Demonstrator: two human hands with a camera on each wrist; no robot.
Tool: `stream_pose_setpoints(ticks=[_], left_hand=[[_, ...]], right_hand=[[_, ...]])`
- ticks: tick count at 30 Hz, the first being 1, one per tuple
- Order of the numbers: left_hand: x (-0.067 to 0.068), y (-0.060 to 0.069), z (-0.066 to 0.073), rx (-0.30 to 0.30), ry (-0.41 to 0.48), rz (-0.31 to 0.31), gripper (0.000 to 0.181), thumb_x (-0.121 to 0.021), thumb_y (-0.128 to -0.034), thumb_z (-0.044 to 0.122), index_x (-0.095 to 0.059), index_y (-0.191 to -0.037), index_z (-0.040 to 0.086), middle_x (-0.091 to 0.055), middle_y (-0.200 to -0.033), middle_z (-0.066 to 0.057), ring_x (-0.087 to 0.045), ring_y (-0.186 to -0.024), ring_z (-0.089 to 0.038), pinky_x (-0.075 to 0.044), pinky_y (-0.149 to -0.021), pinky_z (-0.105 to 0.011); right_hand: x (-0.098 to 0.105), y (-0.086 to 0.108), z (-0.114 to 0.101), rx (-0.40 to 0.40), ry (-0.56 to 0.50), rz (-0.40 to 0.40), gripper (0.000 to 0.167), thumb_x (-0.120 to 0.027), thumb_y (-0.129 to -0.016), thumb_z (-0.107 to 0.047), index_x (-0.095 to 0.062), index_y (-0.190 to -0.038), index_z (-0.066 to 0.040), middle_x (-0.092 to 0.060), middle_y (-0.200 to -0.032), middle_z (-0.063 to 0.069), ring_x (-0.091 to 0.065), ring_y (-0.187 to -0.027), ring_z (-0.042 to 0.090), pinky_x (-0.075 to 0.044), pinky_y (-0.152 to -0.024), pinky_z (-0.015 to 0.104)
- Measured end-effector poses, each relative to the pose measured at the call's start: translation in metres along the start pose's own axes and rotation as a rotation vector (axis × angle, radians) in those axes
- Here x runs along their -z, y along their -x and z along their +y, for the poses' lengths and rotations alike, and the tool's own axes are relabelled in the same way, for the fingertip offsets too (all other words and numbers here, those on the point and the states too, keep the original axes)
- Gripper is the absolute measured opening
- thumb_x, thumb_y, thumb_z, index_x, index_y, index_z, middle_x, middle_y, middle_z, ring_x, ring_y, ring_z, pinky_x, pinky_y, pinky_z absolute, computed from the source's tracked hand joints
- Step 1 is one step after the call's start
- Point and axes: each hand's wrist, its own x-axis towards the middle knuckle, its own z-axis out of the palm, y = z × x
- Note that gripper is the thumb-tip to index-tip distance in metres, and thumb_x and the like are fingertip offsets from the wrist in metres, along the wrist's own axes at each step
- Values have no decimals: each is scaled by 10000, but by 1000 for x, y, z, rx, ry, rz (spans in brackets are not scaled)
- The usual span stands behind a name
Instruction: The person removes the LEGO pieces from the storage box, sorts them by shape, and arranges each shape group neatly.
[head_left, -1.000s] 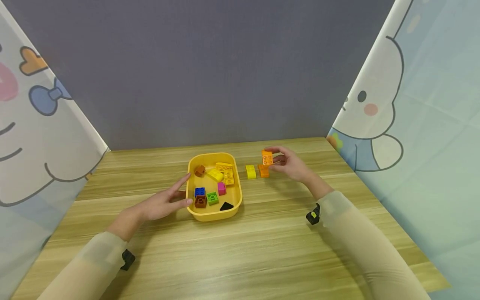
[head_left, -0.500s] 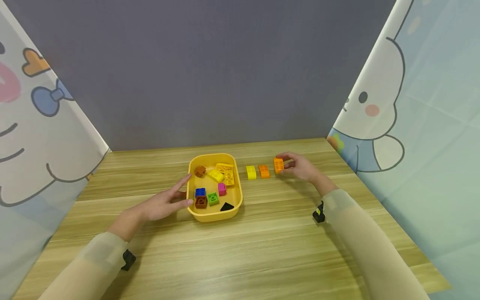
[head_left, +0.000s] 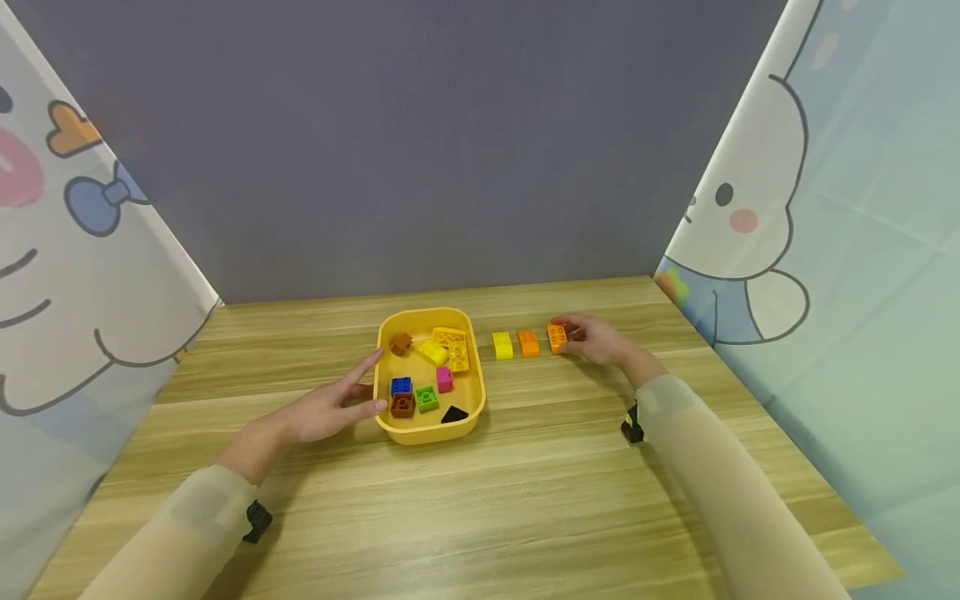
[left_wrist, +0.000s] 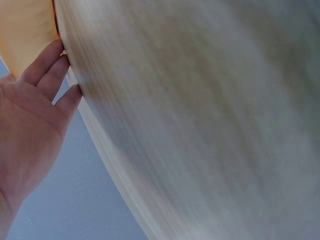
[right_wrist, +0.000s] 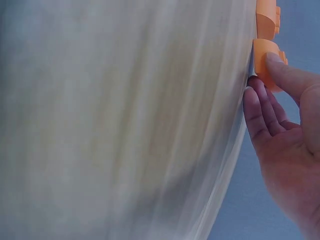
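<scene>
Your end orange brick (head_left: 557,337) has come down, apparently onto the tabletop (head_left: 450,517) — right of the middle orange brick (head_left: 528,343) and yellow brick (head_left: 502,345), so the row reads as three. Your right hand (head_left: 596,342) pinches it; your left hand (head_left: 326,408), fingers spread, touches the yellow tray (head_left: 431,435).

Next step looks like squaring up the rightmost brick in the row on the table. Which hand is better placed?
The right hand, I'd judge: it pinches that end orange brick, beside the middle orange brick. The left hand touches the yellow tray, away from the row.
</scene>
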Motion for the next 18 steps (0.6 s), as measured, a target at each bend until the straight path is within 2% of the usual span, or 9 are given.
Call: stream_pose_setpoints(ticks=[8,13,18], left_hand=[[1,1,1,0,14,-6,916,-571,-1108,601,25,-1774,399,-503,-1668,-265,-514,-1517,-520,-402,-1210,-753],[1,1,2,-1,19,-9,918,-572,-1109,598,26,-1775,394,-497,-1671,-269,-510,-1519,-522,-399,-1212,-754],[1,1,2,0,9,-4,917,-568,-1109,603,20,-1778,384,-506,-1667,-262,-509,-1521,-522,-388,-1213,-764]], right_hand=[[-1,-3,-4,6,66,-48,570,-638,-1105,-72,-454,-1630,53,-625,-1435,329,-661,-1272,433,-568,-1077,557],[-1,-5,-2,35,96,-60,560,-642,-1104,-71,-466,-1616,75,-654,-1400,318,-668,-1240,412,-558,-1086,570],[-1,-3,-1,28,121,-69,567,-641,-1108,-92,-459,-1619,73,-626,-1393,319,-646,-1248,415,-536,-1109,588]])
